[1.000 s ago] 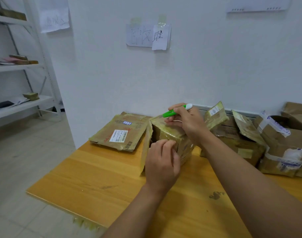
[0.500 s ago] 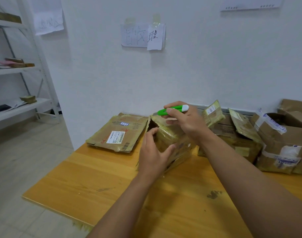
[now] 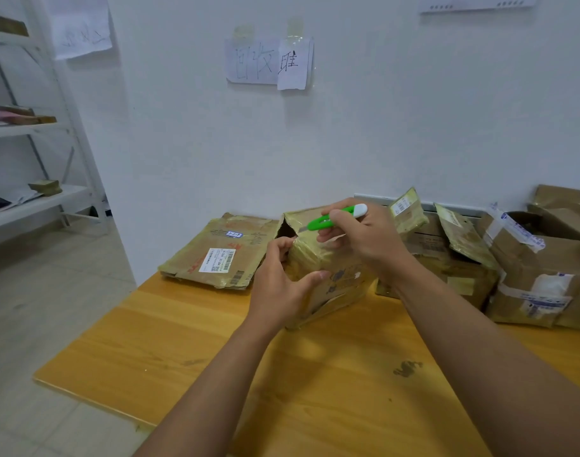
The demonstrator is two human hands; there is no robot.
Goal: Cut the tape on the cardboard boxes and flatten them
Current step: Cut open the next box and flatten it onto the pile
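Left hand [image 3: 282,285] grips the near-left side of a taped cardboard box [image 3: 328,275] standing mid-table on the wooden table [image 3: 315,374]. Right hand [image 3: 364,242] pinches a green cutter [image 3: 331,221] above the box's open top. Flattened box [image 3: 221,255] lies behind-left; unflattened boxes [image 3: 529,268] stand right.

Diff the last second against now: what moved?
The left hand left the box's near face and now grips its left end. The box tipped over toward the right. The right hand still holds the green cutter over the box top. The flattened box stayed put.
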